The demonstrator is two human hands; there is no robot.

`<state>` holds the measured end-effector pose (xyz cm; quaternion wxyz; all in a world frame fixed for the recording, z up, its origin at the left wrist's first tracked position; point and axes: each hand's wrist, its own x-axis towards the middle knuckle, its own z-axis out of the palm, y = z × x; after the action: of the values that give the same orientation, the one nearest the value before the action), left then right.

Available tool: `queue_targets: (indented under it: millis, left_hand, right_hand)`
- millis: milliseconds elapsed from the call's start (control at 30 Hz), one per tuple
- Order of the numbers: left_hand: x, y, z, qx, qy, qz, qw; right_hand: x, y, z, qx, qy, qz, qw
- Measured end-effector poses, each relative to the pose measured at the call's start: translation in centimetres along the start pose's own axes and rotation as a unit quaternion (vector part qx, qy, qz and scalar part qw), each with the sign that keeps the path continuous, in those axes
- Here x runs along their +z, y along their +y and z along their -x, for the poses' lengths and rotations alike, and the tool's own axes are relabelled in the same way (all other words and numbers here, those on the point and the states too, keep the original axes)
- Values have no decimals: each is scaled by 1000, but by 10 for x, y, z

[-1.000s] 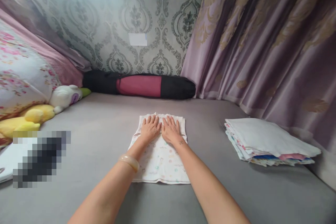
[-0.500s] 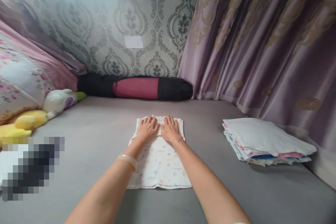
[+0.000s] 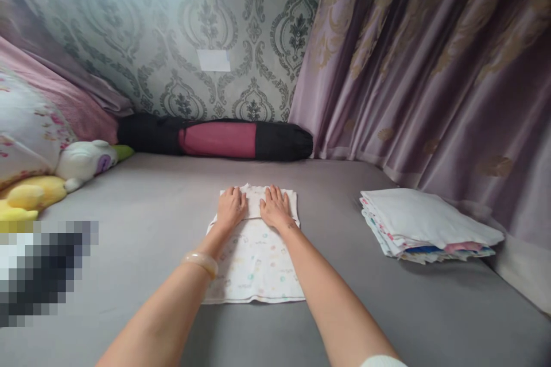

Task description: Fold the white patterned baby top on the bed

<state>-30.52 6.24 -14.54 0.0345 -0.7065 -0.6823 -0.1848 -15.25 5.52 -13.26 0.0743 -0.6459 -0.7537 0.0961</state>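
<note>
A small white garment [image 3: 262, 264] with a pale coloured print lies on the grey bed sheet, its far part folded over toward me. My left hand [image 3: 231, 206], a light bangle on its wrist, rests palm down on the left of that folded part, its fingers slightly bent. Beside it, my right hand [image 3: 275, 207] presses on the right of the fold with fingers stretched out. Both hands touch the cloth from above and neither grips it. Their palms are hidden.
A stack of folded clothes [image 3: 426, 223] lies to the right on the grey sheet [image 3: 142, 252]. A black and red long bag [image 3: 217, 139] runs along the wall. Plush toys [image 3: 84, 161] and a floral pillow [image 3: 26, 126] are at left, above a blurred-out object [image 3: 43, 275]. Curtains [image 3: 387, 69] hang at right.
My left hand has shifted slightly to the left along the fold, and its fingers are more bent. My right hand stays on the cloth. The whole view has shifted a little.
</note>
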Motion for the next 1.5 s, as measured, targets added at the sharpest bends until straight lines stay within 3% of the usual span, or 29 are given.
queue_targets:
  millis: [233, 333, 567, 900, 1067, 1233, 1333, 1500]
  left_hand:
    - [3, -5, 6, 61, -40, -27, 997]
    - [4, -9, 8, 50, -79, -29, 995]
    - [-1, -4, 10, 17, -90, 0, 996]
    - [-6, -1, 10, -14, -100, 7, 995]
    - [-5, -4, 15, 26, -42, -1, 999]
    - [-11, -3, 23, 134, 34, 7, 990]
    - [-11, -2, 22, 160, 8, 8, 987]
    - [-5, -4, 14, 132, -77, 12, 988]
  right_hand:
    - [-5, 4, -6, 0, -25, -17, 1000]
    - [-13, 13, -8, 7, -40, -35, 999]
    - [-13, 36, 7, 26, 19, 5, 999]
    - [-6, 38, 6, 37, 27, 15, 999]
    - [-7, 38, 6, 40, 14, 14, 999]
    - [-16, 34, 2, 35, -9, 42, 998]
    - [-17, 24, 0, 1, 24, 57, 998]
    - [-5, 8, -2, -25, 29, 18, 999]
